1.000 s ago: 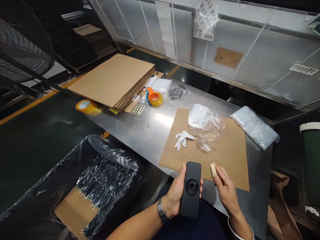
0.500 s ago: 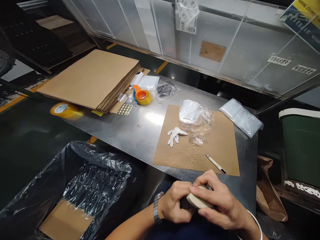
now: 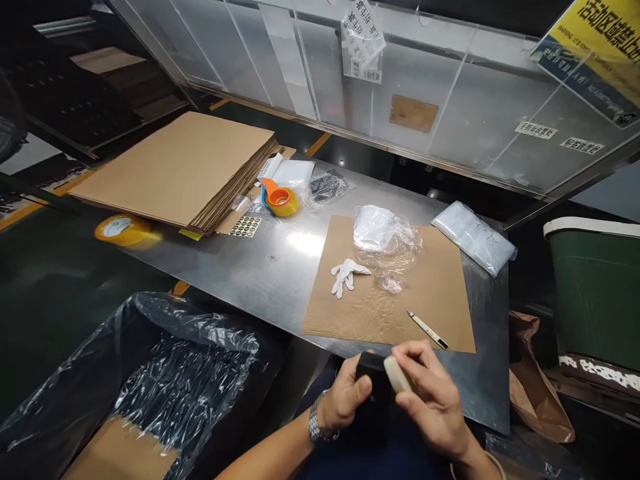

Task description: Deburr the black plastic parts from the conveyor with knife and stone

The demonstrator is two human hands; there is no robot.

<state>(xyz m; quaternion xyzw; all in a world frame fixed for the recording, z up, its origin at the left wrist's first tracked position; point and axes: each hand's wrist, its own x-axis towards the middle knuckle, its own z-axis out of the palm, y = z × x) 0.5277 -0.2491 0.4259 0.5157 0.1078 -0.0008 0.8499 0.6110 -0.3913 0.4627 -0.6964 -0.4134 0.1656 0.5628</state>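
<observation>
Below the front edge of the metal table, my left hand (image 3: 345, 399) is closed around a black object (image 3: 374, 373), thumb on its near side. Fingers bent, my right hand (image 3: 433, 397) grips a pale beige block (image 3: 398, 375) against the right side of the black object. On the cardboard sheet (image 3: 350, 320) beyond lie a white-handled craft knife (image 3: 427, 329), a white glove (image 3: 346, 276) and clear plastic bags (image 3: 383, 235).
Stacked cardboard (image 3: 180, 167), an orange tape dispenser (image 3: 280, 199), a yellow tape roll (image 3: 120, 228) and a sticker sheet (image 3: 245, 227) occupy the left side. A wrapped packet (image 3: 474, 237) lies right. A plastic-lined bin (image 3: 195, 320) stands front left; a green bin (image 3: 595, 287) stands right.
The black object now shows in my left hand, which has turned. My right hand has tilted the beige block more upright. The whole view has shifted slightly.
</observation>
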